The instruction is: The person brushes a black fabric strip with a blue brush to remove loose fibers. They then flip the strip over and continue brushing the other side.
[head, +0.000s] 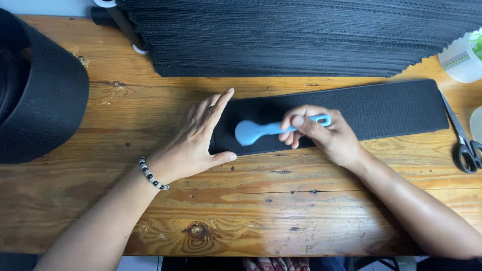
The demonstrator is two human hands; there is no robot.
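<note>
Scraper (261, 129), blue, is pinched by the right hand (326, 135) over a black strip (381, 108); beside the grip, the strip's end is pressed flat by the open left hand (196, 140).

Head camera looks steeply down (close, seemingly) at table (261, 211).

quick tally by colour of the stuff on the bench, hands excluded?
Black: 4 - webbing strip, webbing roll, stacked strips, scissors
Blue: 1 - spatula tool, in the right hand
White: 1 - container
Total: 6
</note>
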